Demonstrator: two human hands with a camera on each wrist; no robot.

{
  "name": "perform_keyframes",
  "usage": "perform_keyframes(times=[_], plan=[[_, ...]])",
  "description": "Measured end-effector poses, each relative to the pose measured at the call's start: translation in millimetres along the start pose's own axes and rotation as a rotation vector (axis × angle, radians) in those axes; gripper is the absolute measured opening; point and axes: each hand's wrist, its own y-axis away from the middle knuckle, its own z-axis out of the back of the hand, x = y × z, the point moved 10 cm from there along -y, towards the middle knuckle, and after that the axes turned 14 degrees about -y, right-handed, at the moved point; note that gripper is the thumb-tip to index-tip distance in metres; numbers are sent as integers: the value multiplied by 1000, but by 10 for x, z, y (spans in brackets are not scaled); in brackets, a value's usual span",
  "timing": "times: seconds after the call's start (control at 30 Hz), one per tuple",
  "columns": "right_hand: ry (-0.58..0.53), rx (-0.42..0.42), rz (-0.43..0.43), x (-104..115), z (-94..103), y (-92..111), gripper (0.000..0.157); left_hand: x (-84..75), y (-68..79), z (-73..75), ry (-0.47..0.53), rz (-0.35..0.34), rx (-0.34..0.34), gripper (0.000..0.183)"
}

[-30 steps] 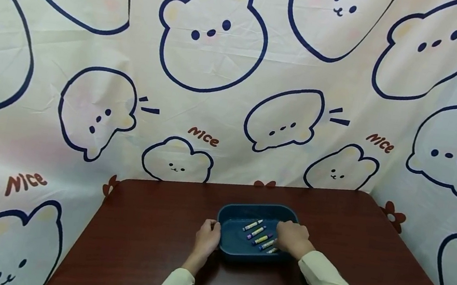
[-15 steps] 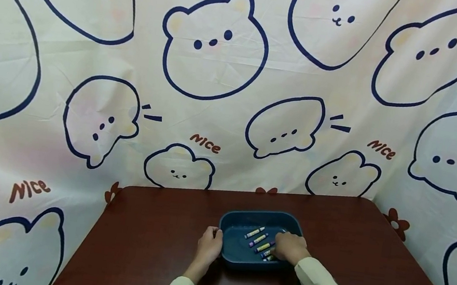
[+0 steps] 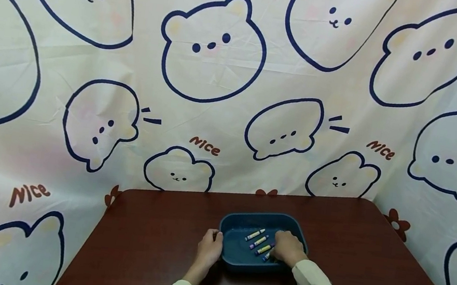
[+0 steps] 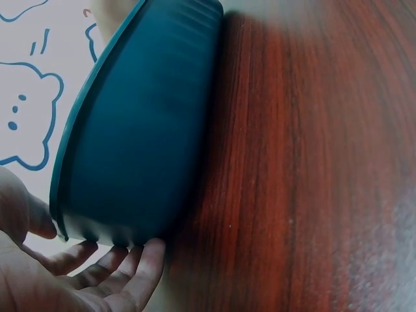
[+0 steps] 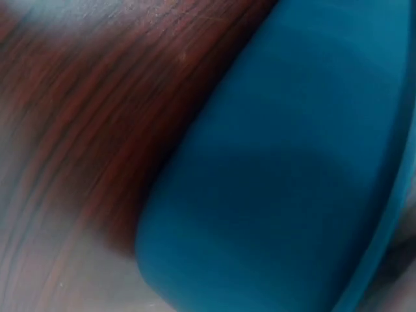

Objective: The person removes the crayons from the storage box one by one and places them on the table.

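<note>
A teal plastic tray [image 3: 235, 253] rests on the table, its outer wall [image 4: 136, 130] filling much of the left wrist view. My left hand [image 3: 209, 248] holds its left end, thumb at the rim and fingers against the outside. Several paper-wrapped crayons lie in a slanting row inside: a white-tipped one [image 3: 255, 235], one with a purple end [image 3: 259, 242], a yellow one [image 3: 264, 249] and one [image 3: 267, 256] partly covered by my right hand [image 3: 289, 248]. That hand reaches down into the tray's right side; its fingertips are hidden, so I cannot tell whether they pinch a crayon.
The dark red-brown wooden table [image 3: 159, 230] spreads around the tray. A cream cloth [image 3: 196, 123] with bear outlines hangs behind and at both sides. In the right wrist view, the tray's wall [image 5: 279, 182] blocks sight of the right hand's fingers.
My right hand has shifted slightly within the tray and now covers the nearest crayon, which showed earlier. The left hand keeps its hold on the tray. The head view has tilted a little.
</note>
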Motion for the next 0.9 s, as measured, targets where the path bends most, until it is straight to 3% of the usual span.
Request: perform_keyframes(times=[0.37,0.5,0.7,0.9], plan=[[-31,-136,33,-28,79,-28,14,-9,-12,6,16,-28,7,37],[-110,-152,23,-89,178,-28,29,0,-22,-12,12,-13,9,37],[-272,-187,8,-81,625,6,50,-12,-53,7,21,6,-4,36],[-323,-215,2,-372,1103,104,31,-5,-68,-4,6,24,6,37]])
